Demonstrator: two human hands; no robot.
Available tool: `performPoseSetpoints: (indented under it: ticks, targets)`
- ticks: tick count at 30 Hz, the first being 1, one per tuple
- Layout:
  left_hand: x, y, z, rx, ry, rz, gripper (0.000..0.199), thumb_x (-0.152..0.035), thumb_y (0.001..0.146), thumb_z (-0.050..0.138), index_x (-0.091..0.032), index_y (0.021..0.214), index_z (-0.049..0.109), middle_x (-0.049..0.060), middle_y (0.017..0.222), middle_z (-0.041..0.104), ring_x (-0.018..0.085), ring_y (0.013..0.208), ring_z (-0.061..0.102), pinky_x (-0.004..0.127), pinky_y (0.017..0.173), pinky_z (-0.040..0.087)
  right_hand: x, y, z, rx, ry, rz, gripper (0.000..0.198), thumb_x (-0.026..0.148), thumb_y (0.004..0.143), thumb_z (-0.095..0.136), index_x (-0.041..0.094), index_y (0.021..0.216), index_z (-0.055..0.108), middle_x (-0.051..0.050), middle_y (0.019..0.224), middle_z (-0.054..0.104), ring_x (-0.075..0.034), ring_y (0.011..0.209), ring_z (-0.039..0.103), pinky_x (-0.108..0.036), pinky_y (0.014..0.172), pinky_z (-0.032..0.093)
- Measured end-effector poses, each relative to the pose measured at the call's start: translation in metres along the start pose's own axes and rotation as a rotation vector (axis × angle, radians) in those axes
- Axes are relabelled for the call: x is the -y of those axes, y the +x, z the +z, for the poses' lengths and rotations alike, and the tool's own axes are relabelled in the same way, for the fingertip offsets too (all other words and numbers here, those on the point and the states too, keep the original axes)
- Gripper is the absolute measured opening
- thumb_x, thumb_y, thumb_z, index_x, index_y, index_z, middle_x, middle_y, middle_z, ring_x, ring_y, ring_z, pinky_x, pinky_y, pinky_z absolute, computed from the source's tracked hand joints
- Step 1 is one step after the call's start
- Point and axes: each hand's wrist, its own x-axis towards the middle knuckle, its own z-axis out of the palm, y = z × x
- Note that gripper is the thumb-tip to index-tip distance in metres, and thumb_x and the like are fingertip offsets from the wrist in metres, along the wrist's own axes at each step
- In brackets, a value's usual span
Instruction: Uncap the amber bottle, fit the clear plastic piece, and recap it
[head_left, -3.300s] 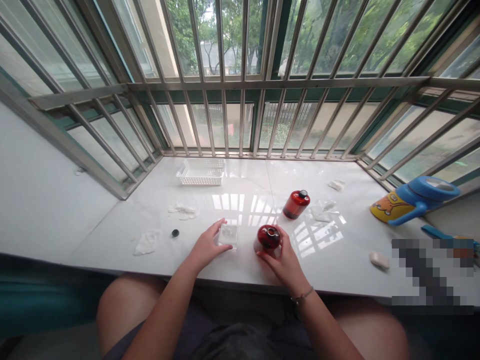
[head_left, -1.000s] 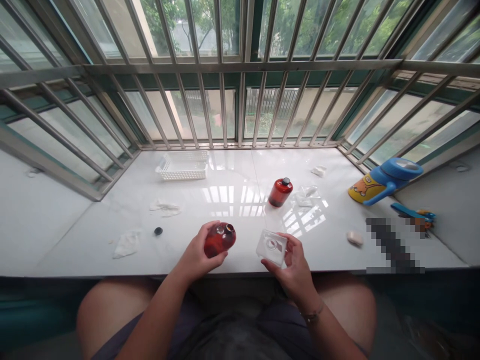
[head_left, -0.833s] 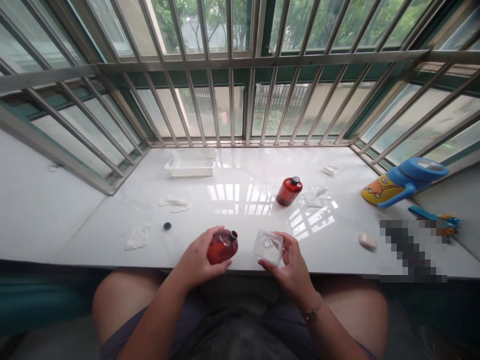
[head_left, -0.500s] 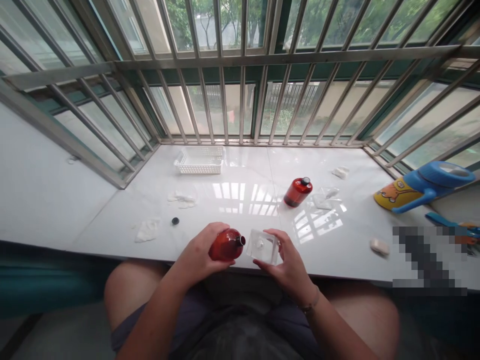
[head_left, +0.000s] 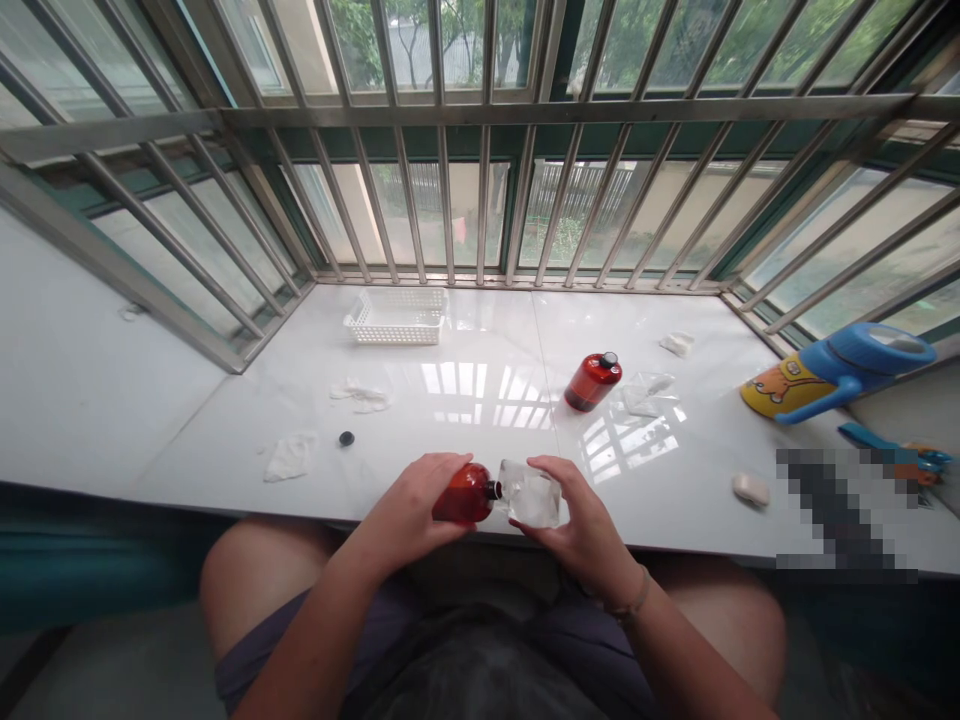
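My left hand (head_left: 416,505) is closed around a red-brown translucent bottle (head_left: 463,492), which lies tilted with its black neck pointing right. My right hand (head_left: 581,510) grips a clear square bottle (head_left: 531,495) by its right side, fingers above and thumb below. The red bottle's mouth is right at the left side of the clear bottle; whether they touch I cannot tell. A small black cap (head_left: 346,439) lies on the white tabletop (head_left: 480,420), left of my hands. Another red bottle (head_left: 593,382), with a black cap on, stands farther back to the right.
A white perforated basket (head_left: 396,318) sits near the window bars. Crumpled tissues (head_left: 289,457) lie at left, and clear plastic wrapping (head_left: 646,394) is beside the standing bottle. A blue and yellow flask (head_left: 832,372) and a whitish block (head_left: 750,489) are at right.
Both hands have drawn closer, and the red bottle has moved right, its mouth now at the clear bottle. The clear bottle has turned in my right hand. The view has shifted slightly.
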Motion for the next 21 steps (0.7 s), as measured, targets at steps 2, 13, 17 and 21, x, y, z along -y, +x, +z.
performPoseSetpoints:
  ticks: [2,13,17,21]
  targets:
    - [0.001,-0.001,0.001,0.007,-0.020,-0.004,0.082,-0.018,0.080,0.086,-0.029,0.155,0.055,0.011,0.153,0.065,0.035,0.141,0.061,0.054,0.123,0.051,0.002,0.001,-0.004,0.018,-0.016,-0.015,0.067,0.034,0.088,0.088,0.033,0.147,0.057,-0.009,0.138,0.067,-0.033,0.130,0.067,-0.051,0.112,0.058]
    - [-0.002,0.000,0.002,0.065,-0.145,-0.051,0.080,-0.027,0.081,0.090,-0.029,0.153,0.055,0.011,0.153,0.063,0.033,0.140,0.061,0.051,0.121,0.052,0.009,0.009,-0.021,0.125,-0.083,-0.050,0.068,0.020,0.089,0.081,0.036,0.150,0.056,-0.009,0.141,0.065,-0.031,0.132,0.066,-0.051,0.113,0.059]
    - [-0.001,-0.001,0.004,0.089,-0.175,-0.073,0.080,-0.030,0.082,0.090,-0.029,0.154,0.054,0.011,0.154,0.061,0.033,0.141,0.060,0.051,0.122,0.051,0.014,0.012,-0.026,0.137,-0.090,-0.040,0.067,0.018,0.088,0.080,0.036,0.150,0.059,-0.008,0.141,0.066,-0.032,0.132,0.066,-0.052,0.112,0.060]
    - [0.000,-0.002,0.007,0.089,-0.215,-0.086,0.080,-0.031,0.082,0.090,-0.030,0.154,0.054,0.011,0.155,0.061,0.033,0.142,0.060,0.050,0.123,0.050,0.019,0.015,-0.033,0.174,-0.117,-0.048,0.070,0.015,0.088,0.078,0.037,0.151,0.059,-0.008,0.141,0.067,-0.032,0.131,0.067,-0.050,0.112,0.060]
